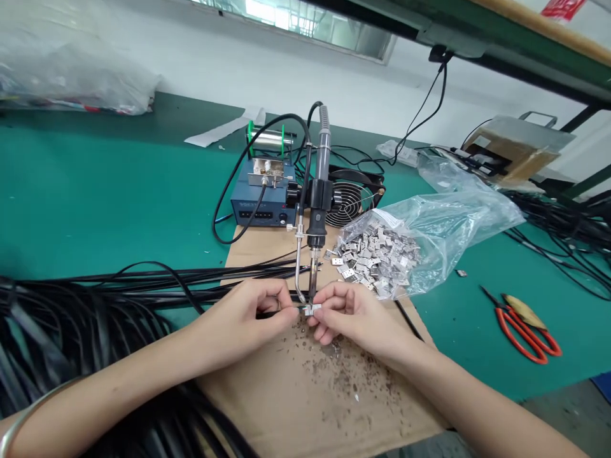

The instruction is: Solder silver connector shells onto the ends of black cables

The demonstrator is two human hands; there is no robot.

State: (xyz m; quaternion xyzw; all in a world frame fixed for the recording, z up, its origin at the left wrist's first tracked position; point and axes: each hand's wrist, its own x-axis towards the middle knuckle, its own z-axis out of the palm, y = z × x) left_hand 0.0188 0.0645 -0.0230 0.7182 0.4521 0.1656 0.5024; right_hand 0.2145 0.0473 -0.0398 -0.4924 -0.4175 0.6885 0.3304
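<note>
Head view: left hand (260,310) and right hand (347,312) in close, facing pinches.

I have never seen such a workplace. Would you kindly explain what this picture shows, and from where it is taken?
There is no robot here: these are a person's bare hands, seen from a camera on the head, looking forward and down. The left hand pinches a thin black cable; the right hand holds a small metal connector. Just above it points the tip of an upright soldering iron. Below lies brown cardboard on a green table. Behind stand a blue box and a fan. To the right are a clear bag of metal pieces and orange-handled scissors; to the left, a heap of black cables.
</note>
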